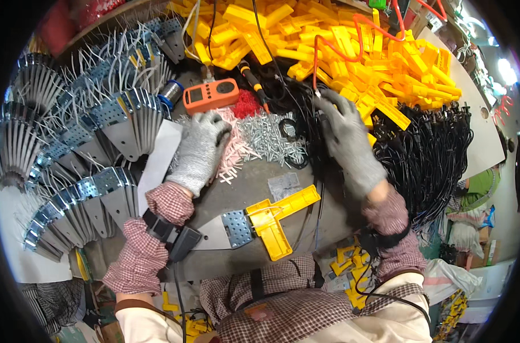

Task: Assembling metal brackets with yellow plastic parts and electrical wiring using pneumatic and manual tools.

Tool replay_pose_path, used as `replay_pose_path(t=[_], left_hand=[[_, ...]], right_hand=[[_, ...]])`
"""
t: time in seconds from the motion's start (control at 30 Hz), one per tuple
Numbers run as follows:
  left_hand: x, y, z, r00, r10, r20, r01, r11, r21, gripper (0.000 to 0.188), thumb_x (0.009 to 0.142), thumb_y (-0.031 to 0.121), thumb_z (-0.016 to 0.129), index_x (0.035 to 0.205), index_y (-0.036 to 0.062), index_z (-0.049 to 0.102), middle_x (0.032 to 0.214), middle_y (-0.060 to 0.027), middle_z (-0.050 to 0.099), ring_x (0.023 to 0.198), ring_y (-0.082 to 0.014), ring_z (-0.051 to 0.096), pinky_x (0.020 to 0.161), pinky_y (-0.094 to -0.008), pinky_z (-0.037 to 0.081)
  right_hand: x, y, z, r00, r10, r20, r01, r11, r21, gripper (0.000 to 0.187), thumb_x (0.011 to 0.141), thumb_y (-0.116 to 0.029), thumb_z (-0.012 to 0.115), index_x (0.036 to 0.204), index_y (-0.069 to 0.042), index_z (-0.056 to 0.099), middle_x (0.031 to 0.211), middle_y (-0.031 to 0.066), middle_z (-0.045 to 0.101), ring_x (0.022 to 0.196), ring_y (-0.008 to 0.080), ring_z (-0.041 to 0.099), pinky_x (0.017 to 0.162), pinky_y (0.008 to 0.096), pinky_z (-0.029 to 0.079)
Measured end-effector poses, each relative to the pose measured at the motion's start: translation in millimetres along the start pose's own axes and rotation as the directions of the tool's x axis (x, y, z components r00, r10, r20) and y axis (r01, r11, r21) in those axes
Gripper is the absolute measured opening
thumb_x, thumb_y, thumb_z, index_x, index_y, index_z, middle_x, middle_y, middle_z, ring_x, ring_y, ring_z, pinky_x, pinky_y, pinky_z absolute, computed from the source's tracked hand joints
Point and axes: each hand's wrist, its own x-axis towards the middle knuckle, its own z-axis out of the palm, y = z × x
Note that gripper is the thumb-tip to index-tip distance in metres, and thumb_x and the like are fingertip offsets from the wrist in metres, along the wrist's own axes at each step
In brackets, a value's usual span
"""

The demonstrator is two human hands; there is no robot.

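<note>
My left hand [198, 157], in a grey glove, rests on the left side of a heap of small pink pieces [232, 153]. Its fingers are curled in; whatever they pinch is hidden. My right hand [351, 143], also gloved, reaches up beside thin black cables [310, 123] with its fingers stretched out and somewhat apart. A red coiled cord [316, 63] ends near its fingertips. Between my arms lies a yellow plastic housing [274, 228], touching a perforated metal plate [237, 227] with a grey blade-like end. Silver screws [266, 137] lie in a heap between my hands.
Many yellow plastic parts [340, 40] are piled at the back. Fanned stacks of grey metal plates [123, 123] with white wires fill the left side. Bundled black cables [426, 154] lie at right. An orange meter [211, 96], a screwdriver [253, 83] and a wire spool [171, 92] stand behind my left hand.
</note>
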Motion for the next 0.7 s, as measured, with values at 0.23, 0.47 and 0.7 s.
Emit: replay_pose_path(t=[0.23,0.47,0.7], left_hand=[[5,-5,-2,1.0,-0.008,-0.005,0.008,0.997,0.074,0.016,0.096,0.013,0.058,0.109,0.0098,0.067,0.102,-0.0129,0.061,0.104,-0.0313,0.057,0.093,-0.0433,0.043],[-89,62,-39,0.959,-0.113,0.26,0.222,0.869,-0.442,0.016,0.1,0.008,0.051,0.11,0.0035,0.061,0.102,-0.0172,0.059,0.097,-0.0371,0.061,0.086,-0.0426,0.05],[-131,62,-48,0.927,-0.245,0.283,0.342,0.862,-0.375,0.017,0.093,-0.003,0.057,0.107,0.004,0.062,0.096,-0.0158,0.059,0.089,-0.0363,0.062,0.078,-0.0423,0.051]], right_hand=[[-81,-36,-84,0.692,-0.332,0.64,0.126,0.93,0.346,0.036,0.077,-0.016,0.072,0.113,-0.018,0.069,0.109,0.0022,0.062,0.105,0.0243,0.061,0.087,0.0386,0.053],[-106,-58,-48,0.568,-0.406,0.716,-0.007,0.868,0.497,0.035,0.091,-0.026,0.066,0.124,-0.017,0.061,0.121,0.0031,0.057,0.112,0.0222,0.061,0.098,0.0429,0.05],[-84,-48,-50,0.712,-0.477,0.516,0.15,0.821,0.551,0.023,0.088,-0.017,0.069,0.109,-0.01,0.062,0.113,0.0069,0.06,0.105,0.0255,0.061,0.095,0.0394,0.05]])
